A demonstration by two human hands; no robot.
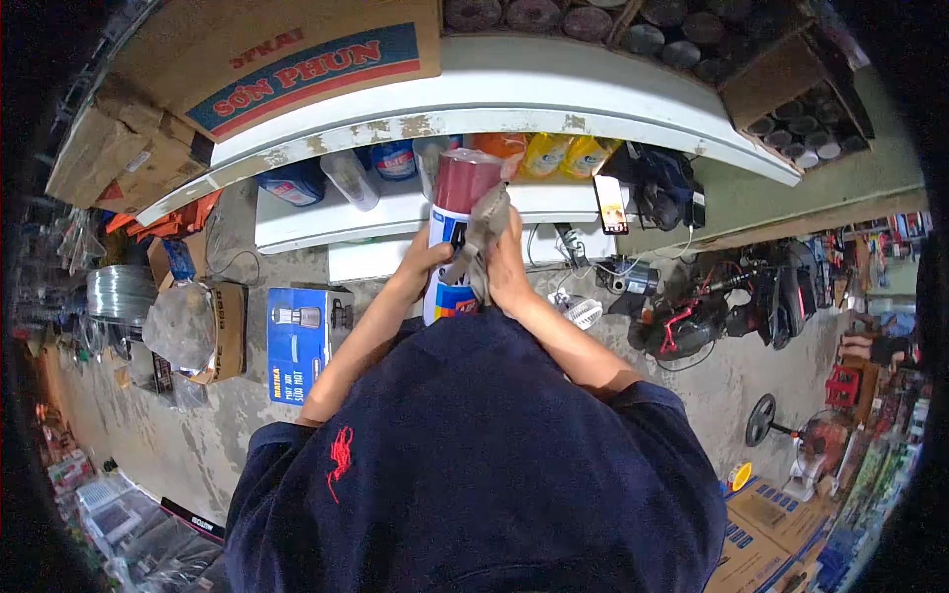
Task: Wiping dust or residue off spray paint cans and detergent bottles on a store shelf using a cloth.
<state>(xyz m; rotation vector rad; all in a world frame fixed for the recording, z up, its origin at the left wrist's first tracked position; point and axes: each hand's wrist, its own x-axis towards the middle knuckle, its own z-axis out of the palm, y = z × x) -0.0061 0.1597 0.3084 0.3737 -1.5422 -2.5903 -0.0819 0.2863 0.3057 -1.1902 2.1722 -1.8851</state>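
In front of my chest is a spray can (467, 185) with a dark red cap and a white, blue and multicoloured label, held upright. My left hand (425, 262) is closed round its left side. Pressed to its right side is a crumpled grey cloth (483, 237), gripped in my right hand (507, 265); those fingers are partly hidden behind cloth and can. Behind the can, on the lower white shelf (287, 229), stand blue-labelled bottles (393, 161) and yellow bottles (547, 155).
The upper white shelf (593, 89) carries a large cardboard box (297, 59) and open cartons of cans (682, 40). A lit phone (612, 206) leans at the lower shelf's right. On the floor are a blue box (300, 346), a wire coil (121, 294) and a fan (822, 443).
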